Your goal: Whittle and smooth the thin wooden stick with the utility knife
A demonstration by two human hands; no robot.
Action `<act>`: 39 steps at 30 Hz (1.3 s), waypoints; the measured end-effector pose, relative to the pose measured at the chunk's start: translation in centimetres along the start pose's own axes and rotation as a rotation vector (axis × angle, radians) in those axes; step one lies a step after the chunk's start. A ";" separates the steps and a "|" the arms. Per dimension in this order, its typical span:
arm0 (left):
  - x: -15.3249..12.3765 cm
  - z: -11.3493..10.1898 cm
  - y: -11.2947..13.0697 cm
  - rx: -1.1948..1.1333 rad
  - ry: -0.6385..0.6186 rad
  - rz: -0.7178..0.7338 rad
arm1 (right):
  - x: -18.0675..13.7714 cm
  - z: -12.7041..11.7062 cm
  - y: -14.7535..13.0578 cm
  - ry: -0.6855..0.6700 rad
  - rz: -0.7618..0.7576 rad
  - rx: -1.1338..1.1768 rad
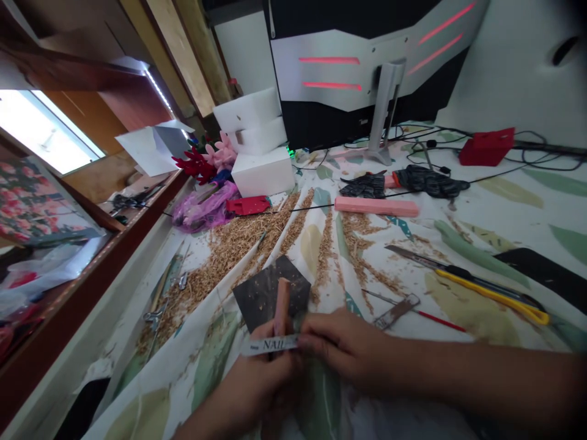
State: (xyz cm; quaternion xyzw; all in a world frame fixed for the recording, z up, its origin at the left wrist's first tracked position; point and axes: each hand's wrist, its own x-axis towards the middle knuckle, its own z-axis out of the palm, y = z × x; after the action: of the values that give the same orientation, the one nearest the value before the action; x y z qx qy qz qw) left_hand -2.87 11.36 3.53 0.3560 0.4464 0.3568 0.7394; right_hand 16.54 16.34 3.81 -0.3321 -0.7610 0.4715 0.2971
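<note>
My left hand (270,374), low in the middle of the view, is closed around a short pinkish-brown wooden stick (282,299) that points up and away from me. A pale strip printed "NAIL", apparently a nail file (270,346), lies across the stick. My right hand (342,345) pinches the strip's right end between thumb and fingers. Under the upper end of the stick is a dark angular board (257,296) with a few wood crumbs on it. The lower part of the stick is hidden by my left hand.
Wood shavings (229,247) cover much of the leaf-patterned cloth. To the right lie a yellow-and-black utility knife (490,288), a thin red-handled tool (443,320) and a worn strip (397,310). Farther back are a pink block (376,206), dark gloves (431,181) and a monitor (330,73).
</note>
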 end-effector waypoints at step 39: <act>-0.1 0.3 0.4 0.113 0.061 0.013 | 0.0 -0.2 -0.5 0.013 0.070 -0.022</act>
State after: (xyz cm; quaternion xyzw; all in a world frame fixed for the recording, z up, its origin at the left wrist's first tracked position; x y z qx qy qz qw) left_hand -2.70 11.38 4.07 0.3890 0.4860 0.3463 0.7018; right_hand 16.60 16.26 4.32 -0.3647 -0.7521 0.4711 0.2816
